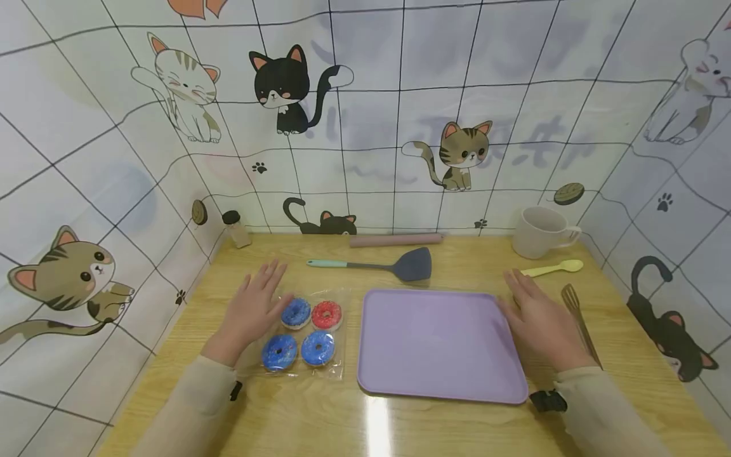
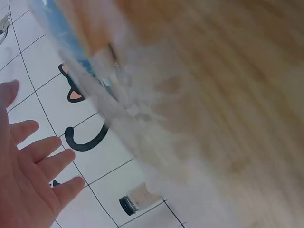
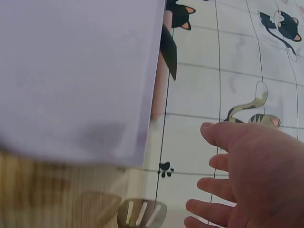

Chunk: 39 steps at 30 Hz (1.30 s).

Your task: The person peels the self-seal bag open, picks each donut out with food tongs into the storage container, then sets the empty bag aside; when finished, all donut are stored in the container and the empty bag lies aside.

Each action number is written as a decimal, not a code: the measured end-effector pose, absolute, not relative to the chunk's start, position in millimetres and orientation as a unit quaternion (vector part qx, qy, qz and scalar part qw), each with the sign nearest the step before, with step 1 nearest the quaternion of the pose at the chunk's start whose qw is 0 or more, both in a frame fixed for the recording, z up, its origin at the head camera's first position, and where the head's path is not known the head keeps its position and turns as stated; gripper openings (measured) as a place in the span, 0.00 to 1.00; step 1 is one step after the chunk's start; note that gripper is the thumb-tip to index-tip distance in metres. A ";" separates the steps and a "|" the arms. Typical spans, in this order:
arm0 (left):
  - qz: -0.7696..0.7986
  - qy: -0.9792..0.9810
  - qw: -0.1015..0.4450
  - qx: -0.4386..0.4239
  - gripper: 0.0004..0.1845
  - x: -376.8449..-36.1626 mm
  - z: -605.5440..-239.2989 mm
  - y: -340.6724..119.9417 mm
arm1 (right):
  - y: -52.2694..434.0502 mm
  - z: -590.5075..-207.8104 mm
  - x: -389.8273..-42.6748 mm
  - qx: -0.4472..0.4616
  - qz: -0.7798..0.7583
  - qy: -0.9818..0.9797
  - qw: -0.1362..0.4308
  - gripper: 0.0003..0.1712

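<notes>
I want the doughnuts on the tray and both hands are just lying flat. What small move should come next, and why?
Probably curl the left hand round the near edge of the clear doughnut packet and lift it. That hand lies open on the packet's left side, gripping nothing, while the purple tray sits bare just to its right. The right hand rests flat at the tray's right edge, so it could steady the tray.

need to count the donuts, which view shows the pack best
The head view: the clear donut pack lies flat beside the left hand, showing three blue donuts and one red. The left wrist view gives only a blurred edge; the right wrist view misses it.
</notes>
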State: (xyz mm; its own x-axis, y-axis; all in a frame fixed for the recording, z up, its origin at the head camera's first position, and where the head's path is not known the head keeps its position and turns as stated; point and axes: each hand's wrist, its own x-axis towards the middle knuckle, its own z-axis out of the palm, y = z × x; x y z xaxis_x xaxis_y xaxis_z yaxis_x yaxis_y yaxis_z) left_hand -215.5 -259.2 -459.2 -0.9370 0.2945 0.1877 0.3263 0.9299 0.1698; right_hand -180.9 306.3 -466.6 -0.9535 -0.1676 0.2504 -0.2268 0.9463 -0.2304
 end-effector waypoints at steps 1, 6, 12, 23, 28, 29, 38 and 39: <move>-0.103 -0.978 0.086 -0.161 0.40 -214.5 -459.7 -261.4 | 303.1 -466.6 -181.1 0.105 0.127 -0.979 0.120 0.38; -0.110 -0.969 0.115 -0.189 0.32 -207.3 -461.8 -273.3 | 283.3 -468.6 -179.3 0.147 0.142 -0.966 0.160 0.28; -0.133 -0.964 0.103 -0.205 0.30 -202.6 -464.7 -288.0 | 257.3 -472.8 -173.9 0.192 0.157 -0.948 0.200 0.24; -0.192 -0.956 0.032 -0.217 0.24 -201.1 -463.7 -309.3 | 211.8 -475.7 -167.1 0.215 0.181 -0.946 0.159 0.28; -0.214 -0.949 0.010 -0.231 0.22 -200.0 -459.9 -319.0 | 187.3 -476.7 -165.1 0.233 0.178 -0.946 0.140 0.28; -0.217 -0.947 0.007 -0.236 0.22 -199.5 -458.5 -320.6 | 182.5 -476.7 -164.5 0.239 0.178 -0.944 0.139 0.27; -0.228 -0.941 -0.018 -0.250 0.20 -198.6 -460.5 -333.9 | 142.5 -481.2 -160.8 0.274 0.182 -0.936 0.127 0.23; -0.230 -0.940 -0.020 -0.252 0.20 -198.7 -460.8 -334.5 | 139.0 -481.6 -160.5 0.279 0.181 -0.934 0.128 0.22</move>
State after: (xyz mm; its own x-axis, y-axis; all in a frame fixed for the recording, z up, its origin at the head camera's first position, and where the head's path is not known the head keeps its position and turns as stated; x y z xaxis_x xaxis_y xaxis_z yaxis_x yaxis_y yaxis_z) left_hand -198.7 -334.5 -460.8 -0.8720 0.4832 0.0787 0.4650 0.7672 0.4418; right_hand -160.5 139.0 -481.6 -0.8111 -0.4757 0.3403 -0.5685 0.7780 -0.2675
